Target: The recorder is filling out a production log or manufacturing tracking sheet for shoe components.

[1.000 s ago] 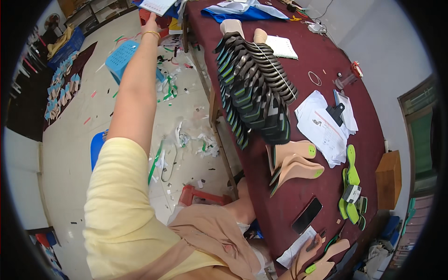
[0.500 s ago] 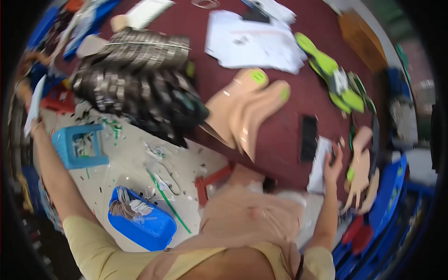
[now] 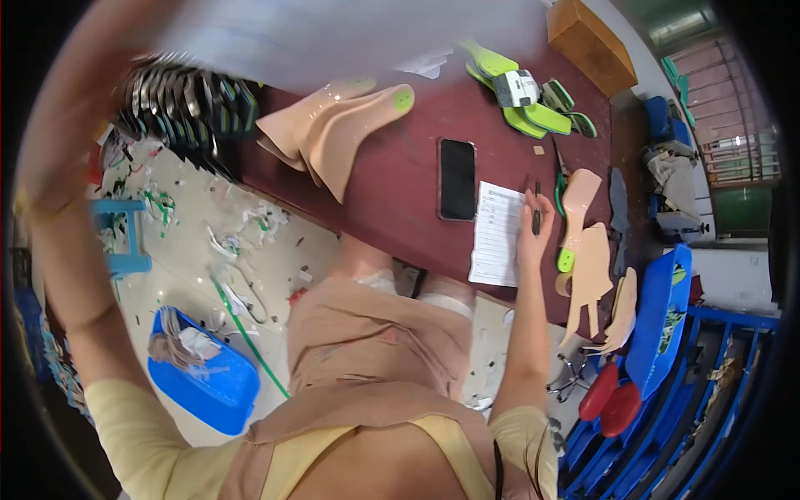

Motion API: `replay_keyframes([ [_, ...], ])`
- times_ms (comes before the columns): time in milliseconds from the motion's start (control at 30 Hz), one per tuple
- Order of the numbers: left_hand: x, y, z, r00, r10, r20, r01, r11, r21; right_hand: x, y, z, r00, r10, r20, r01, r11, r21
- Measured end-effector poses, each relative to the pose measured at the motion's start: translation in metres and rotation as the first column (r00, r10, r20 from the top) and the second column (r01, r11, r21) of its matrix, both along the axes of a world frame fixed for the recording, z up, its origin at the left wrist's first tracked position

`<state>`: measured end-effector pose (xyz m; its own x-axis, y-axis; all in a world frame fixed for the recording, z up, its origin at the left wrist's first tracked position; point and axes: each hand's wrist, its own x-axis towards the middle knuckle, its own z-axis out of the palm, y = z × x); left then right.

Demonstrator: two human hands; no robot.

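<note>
My left hand [image 3: 117, 42] is raised close to the camera at the upper left, badly blurred. A smeared white sheet of paper [image 3: 350, 42] extends from it across the top of the view, and the fingers' grip looks closed on it. On the maroon table, my right hand [image 3: 533, 237] holds a black pen [image 3: 537, 218] between its fingers, at the right edge of a white printed form [image 3: 496, 242]. Left of the form lies a black phone [image 3: 457, 179]. Glossy beige insole-shaped pieces [image 3: 342, 133] with lime patches rest farther left.
Lime-green soles [image 3: 542, 117], green-handled scissors [image 3: 560, 196] and beige shoe pieces [image 3: 587, 267] lie at the right. Black shiny pieces [image 3: 183, 104] are stacked at the left. Below stand a blue basin [image 3: 221, 392] and a blue stool [image 3: 125, 242] on a scrap-strewn floor. A brown box [image 3: 592, 46] is at the back.
My left hand has swung the paper from the far left up in front of the camera. The view has shifted rightward, and my right hand remains beside the form with the pen.
</note>
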<state>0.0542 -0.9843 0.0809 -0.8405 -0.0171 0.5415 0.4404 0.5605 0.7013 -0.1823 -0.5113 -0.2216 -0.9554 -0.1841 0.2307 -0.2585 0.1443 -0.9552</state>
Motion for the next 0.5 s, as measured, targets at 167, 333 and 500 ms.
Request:
replay_keyframes([
  [167,-0.144,0.221,-0.085,0.425,-0.802,0.419,0.615,0.596,0.516,-0.024,0.052,0.003,0.975,-0.022,0.222,0.097,0.938,-0.333],
  [333,-0.214,0.333,-0.249,0.37,-0.569,0.735,0.51,0.785,0.351,-0.01,0.095,0.05,0.883,0.395,0.255,-0.259,0.861,-0.438],
  [500,-0.229,0.36,-0.289,0.666,-0.448,0.596,0.54,0.841,0.029,0.043,0.142,0.044,0.996,0.088,0.028,-0.092,0.974,0.207],
])
